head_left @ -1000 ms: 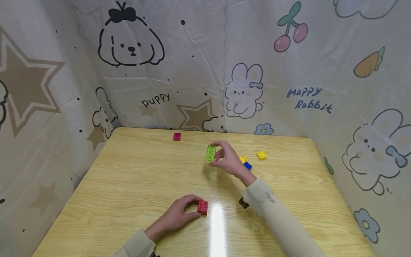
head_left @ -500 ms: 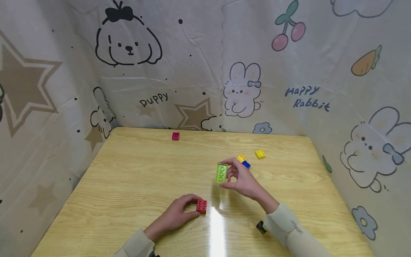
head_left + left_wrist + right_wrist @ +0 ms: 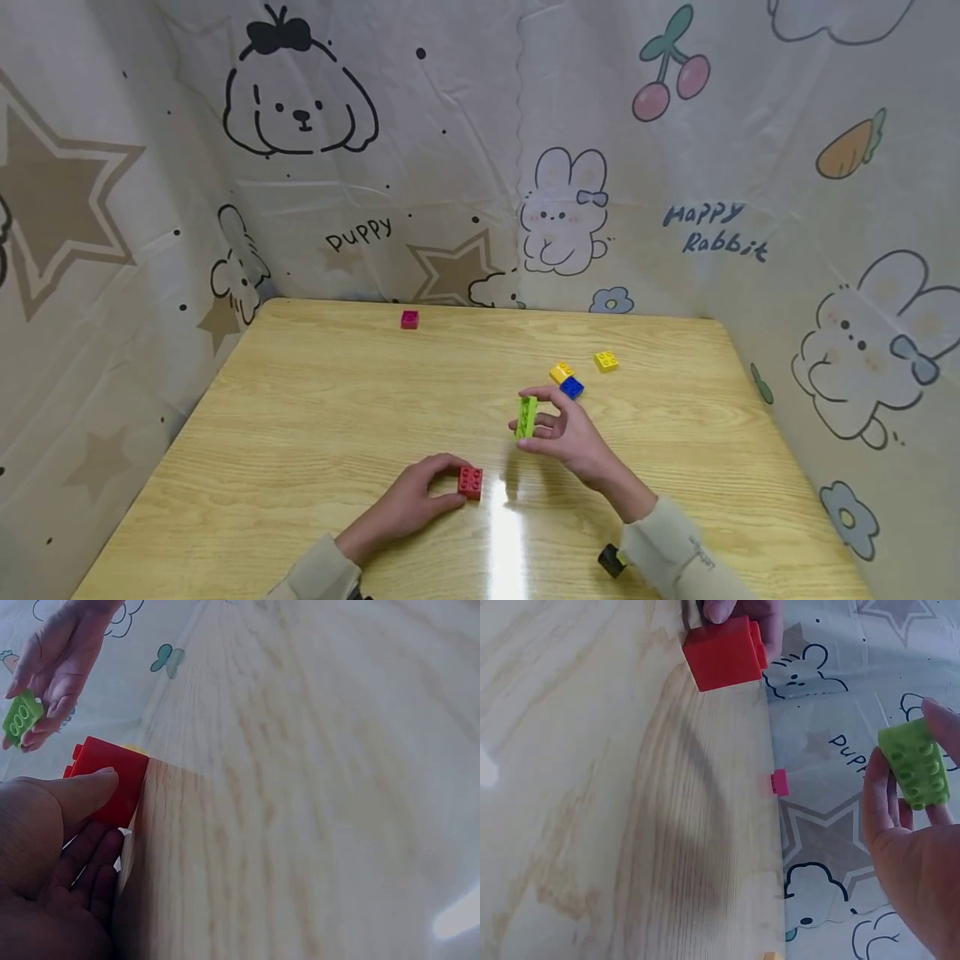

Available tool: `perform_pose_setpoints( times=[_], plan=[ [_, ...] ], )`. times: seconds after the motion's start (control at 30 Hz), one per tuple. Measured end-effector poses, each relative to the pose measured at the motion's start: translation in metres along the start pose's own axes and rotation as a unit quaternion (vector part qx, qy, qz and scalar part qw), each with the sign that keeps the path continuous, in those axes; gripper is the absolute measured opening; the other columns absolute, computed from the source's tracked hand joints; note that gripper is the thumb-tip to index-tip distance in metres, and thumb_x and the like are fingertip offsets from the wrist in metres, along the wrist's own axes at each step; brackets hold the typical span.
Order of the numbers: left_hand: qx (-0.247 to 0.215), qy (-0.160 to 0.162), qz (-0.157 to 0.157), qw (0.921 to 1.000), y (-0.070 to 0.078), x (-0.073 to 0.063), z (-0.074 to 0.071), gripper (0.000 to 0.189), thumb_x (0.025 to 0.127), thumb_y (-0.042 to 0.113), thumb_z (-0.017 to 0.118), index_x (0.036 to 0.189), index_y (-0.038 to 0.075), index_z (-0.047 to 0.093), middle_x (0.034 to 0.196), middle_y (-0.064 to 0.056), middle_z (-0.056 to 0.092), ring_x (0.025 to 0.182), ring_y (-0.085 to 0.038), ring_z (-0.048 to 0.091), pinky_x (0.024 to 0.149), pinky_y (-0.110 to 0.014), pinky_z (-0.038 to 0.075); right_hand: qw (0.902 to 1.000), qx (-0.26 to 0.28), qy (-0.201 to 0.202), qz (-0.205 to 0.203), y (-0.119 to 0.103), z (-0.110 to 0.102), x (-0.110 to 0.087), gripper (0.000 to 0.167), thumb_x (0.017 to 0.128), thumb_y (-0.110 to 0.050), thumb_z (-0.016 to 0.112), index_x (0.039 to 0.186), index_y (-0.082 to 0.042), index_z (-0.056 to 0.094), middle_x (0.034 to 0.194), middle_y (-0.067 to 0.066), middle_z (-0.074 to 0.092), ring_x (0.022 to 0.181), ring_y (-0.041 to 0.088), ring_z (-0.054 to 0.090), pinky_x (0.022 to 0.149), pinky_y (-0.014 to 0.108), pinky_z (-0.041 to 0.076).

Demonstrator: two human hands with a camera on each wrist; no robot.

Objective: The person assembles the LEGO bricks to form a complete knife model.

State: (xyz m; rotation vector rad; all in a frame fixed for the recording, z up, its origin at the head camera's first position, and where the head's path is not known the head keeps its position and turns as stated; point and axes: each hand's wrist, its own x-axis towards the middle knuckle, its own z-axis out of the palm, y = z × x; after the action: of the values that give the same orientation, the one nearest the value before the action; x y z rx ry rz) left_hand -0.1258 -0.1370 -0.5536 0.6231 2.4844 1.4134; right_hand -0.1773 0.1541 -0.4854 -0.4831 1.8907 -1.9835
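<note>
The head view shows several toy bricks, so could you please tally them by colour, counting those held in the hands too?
Red brick: 1
Lime green brick: 1
Yellow bricks: 2, including a deeper yellow brick
Blue brick: 1
Magenta brick: 1
Total: 6

From the head we look forward and down over the left hand (image 3: 405,503) and right hand (image 3: 576,446), far enough back to take in most of the table (image 3: 330,400) and the cloth (image 3: 450,108) beyond them. At each wrist we sit close behind that hand, the scene tipped sideways, facing inward across the table toward the other hand farther off. All three views share the red brick (image 3: 471,482) and the green brick (image 3: 527,417).
</note>
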Motion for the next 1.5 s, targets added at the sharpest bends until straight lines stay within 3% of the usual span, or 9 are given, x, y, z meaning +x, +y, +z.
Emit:
perform_pose_setpoints(
  times=[0.17,0.4,0.63,0.87,1.0,1.07,1.23,1.5],
  plan=[
    [-0.006,0.003,0.002,1.0000,0.000,0.000,0.001,0.038,0.095,0.027,0.077,0.130,0.024,0.066,0.126,0.012,0.070,0.124,-0.016,0.062,0.113,-0.042,0.047,0.9995,-0.030,0.004,-0.004,0.004,0.002,0.000,0.071,0.089,-0.002,0.080,0.151,-0.006,0.047,0.150,0.024,0.035,0.116,0.039,0.065,0.089,0.028,0.062],
    [-0.006,0.004,0.003,1.0000,-0.001,0.000,0.001,0.037,0.095,0.028,0.077,0.130,0.026,0.066,0.126,0.013,0.069,0.125,-0.015,0.062,0.113,-0.042,0.047,0.9979,-0.062,0.010,-0.015,0.009,0.003,0.000,0.071,0.091,-0.005,0.079,0.154,-0.010,0.046,0.138,0.028,0.044,0.117,0.049,0.062,0.091,0.027,0.061],
    [-0.010,-0.004,0.000,0.9999,-0.001,0.000,0.000,0.040,0.094,0.029,0.078,0.132,0.027,0.065,0.128,0.012,0.069,0.126,-0.016,0.062,0.114,-0.044,0.047,0.9950,-0.100,0.008,-0.002,0.009,0.004,-0.001,0.074,0.092,-0.012,0.080,0.157,-0.017,0.045,0.135,0.021,0.048,0.108,0.028,0.068,0.092,0.027,0.061],
    [-0.037,-0.024,-0.013,0.9989,0.001,0.000,-0.008,0.054,0.093,0.030,0.079,0.142,0.019,0.058,0.137,0.004,0.065,0.129,-0.021,0.060,0.114,-0.045,0.047,0.9882,-0.153,0.005,0.001,0.011,0.010,0.000,0.077,0.088,-0.015,0.084,0.155,-0.013,0.047,0.136,0.017,0.056,0.110,0.028,0.065,0.095,0.033,0.060],
    [-0.055,0.004,0.002,0.9985,0.009,0.002,-0.019,0.055,0.096,0.026,0.077,0.144,0.012,0.055,0.141,-0.005,0.063,0.127,-0.023,0.061,0.110,-0.045,0.050,0.9845,-0.175,0.007,-0.004,0.010,0.015,-0.001,0.069,0.085,-0.012,0.086,0.146,-0.009,0.054,0.133,0.015,0.061,0.108,0.025,0.065,0.094,0.031,0.060],
    [-0.048,0.030,0.025,0.9981,0.014,0.003,-0.024,0.053,0.097,0.021,0.076,0.144,0.009,0.055,0.139,-0.009,0.064,0.124,-0.024,0.062,0.107,-0.045,0.052,0.9818,-0.189,0.007,-0.011,0.010,0.017,-0.001,0.064,0.084,-0.011,0.087,0.142,-0.009,0.058,0.132,0.013,0.064,0.108,0.024,0.066,0.095,0.031,0.059],
    [-0.019,0.087,0.062,0.9941,0.027,0.006,-0.028,0.051,0.096,0.016,0.076,0.143,0.016,0.056,0.136,-0.012,0.065,0.121,-0.024,0.063,0.103,-0.040,0.055,0.9732,-0.226,-0.008,-0.041,0.012,0.023,0.001,0.056,0.085,-0.011,0.086,0.136,-0.011,0.064,0.130,0.007,0.069,0.107,0.021,0.068,0.098,0.034,0.059],
    [0.032,0.113,0.085,0.9893,0.038,0.005,-0.024,0.056,0.094,0.023,0.078,0.144,0.013,0.057,0.135,-0.006,0.066,0.120,-0.022,0.064,0.102,-0.048,0.055,0.9515,-0.293,-0.036,-0.087,0.009,0.038,0.003,0.054,0.082,-0.010,0.088,0.132,-0.014,0.069,0.117,0.000,0.071,0.101,0.013,0.069,0.092,0.035,0.061]
  ],
)
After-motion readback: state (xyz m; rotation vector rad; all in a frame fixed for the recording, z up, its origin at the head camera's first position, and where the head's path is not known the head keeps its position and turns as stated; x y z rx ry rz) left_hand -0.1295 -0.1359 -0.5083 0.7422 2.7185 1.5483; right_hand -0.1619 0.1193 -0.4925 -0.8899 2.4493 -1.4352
